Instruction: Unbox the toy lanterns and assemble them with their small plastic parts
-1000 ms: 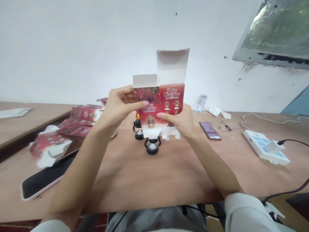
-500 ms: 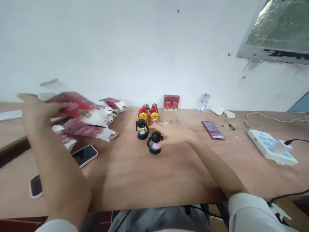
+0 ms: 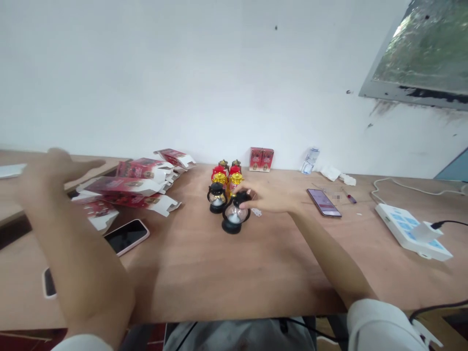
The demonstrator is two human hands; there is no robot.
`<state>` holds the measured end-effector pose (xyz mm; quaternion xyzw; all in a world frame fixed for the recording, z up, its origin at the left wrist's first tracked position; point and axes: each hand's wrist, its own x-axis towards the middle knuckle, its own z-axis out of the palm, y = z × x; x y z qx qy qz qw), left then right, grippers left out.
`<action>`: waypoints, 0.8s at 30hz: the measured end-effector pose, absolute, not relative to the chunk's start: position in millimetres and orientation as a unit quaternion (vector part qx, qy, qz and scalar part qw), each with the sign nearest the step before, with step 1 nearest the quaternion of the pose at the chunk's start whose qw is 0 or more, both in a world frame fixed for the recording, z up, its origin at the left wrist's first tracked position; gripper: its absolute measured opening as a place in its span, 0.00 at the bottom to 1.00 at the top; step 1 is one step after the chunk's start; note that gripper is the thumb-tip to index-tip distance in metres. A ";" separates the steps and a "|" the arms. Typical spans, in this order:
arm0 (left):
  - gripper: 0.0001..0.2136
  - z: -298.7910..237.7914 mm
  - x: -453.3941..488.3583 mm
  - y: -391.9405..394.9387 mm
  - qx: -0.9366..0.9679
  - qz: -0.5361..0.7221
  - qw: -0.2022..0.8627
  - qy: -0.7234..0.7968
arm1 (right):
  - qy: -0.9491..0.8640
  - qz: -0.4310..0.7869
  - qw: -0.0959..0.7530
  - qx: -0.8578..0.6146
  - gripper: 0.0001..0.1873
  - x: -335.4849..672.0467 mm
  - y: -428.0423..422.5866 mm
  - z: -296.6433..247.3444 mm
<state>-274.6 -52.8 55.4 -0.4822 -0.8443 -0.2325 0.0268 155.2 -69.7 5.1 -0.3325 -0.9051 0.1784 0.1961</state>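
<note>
My right hand (image 3: 268,200) reaches to the middle of the wooden table (image 3: 234,273) and pinches the top of a small black lantern (image 3: 234,218), which leans slightly. Just behind it stand a second black lantern (image 3: 217,198) and a cluster of red and gold lanterns (image 3: 226,175). My left hand (image 3: 54,165) hovers blurred at the far left with fingers stretched out and nothing in them. It is beside a pile of flattened red Christmas boxes (image 3: 127,185).
Two closed red boxes (image 3: 261,159) stand against the wall. A phone (image 3: 323,202) lies right of my hand, and a white power strip (image 3: 413,231) with a cable farther right. Two more phones (image 3: 126,236) lie at the front left. Crumpled wrappers (image 3: 331,171) sit near the wall.
Both hands held an open red box up a second ago. My left hand carried it left and dropped it on the pile. My right hand went down to the black lantern and took hold of its top.
</note>
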 end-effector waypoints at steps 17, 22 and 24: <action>0.32 27.8 -14.4 -66.4 -0.846 -0.323 0.079 -0.416 | -0.732 0.248 0.563 -0.295 0.28 156.6 -65.4 8.8; 0.32 39.7 -23.8 -77.5 -0.838 -0.345 0.092 -0.413 | -0.792 0.074 0.509 -0.328 0.26 168.6 -64.5 15.3; 0.30 45.3 -28.3 -81.6 -0.847 -0.328 0.066 -0.413 | -0.796 -0.009 0.501 -0.340 0.18 175.2 -62.0 17.0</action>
